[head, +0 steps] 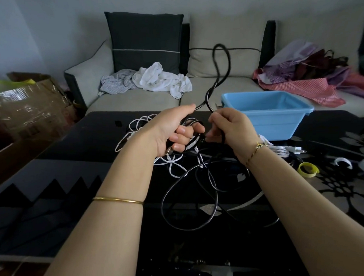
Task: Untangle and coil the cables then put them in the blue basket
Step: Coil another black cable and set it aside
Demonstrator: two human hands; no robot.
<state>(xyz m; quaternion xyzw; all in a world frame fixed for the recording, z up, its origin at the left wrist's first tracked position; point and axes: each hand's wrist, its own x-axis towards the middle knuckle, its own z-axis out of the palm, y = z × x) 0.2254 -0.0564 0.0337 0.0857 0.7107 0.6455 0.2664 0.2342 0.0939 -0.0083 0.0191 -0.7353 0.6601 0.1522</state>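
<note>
Hands meet mid-frame: your left hand point(175, 131) grips coiled turns of the black cable point(220, 44), your right hand point(229, 127) pinches its strand, a loop arching above them. The blue basket point(270, 120) sits just right of them.

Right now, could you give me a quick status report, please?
Left hand and right hand grip black cable, loop raised. Blue basket shows no cables. White cables tangled below.

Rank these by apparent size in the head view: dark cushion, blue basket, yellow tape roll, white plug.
1. Tied, unranked: dark cushion and blue basket look alike, and the cushion sits farther off.
2. yellow tape roll
3. white plug
</note>
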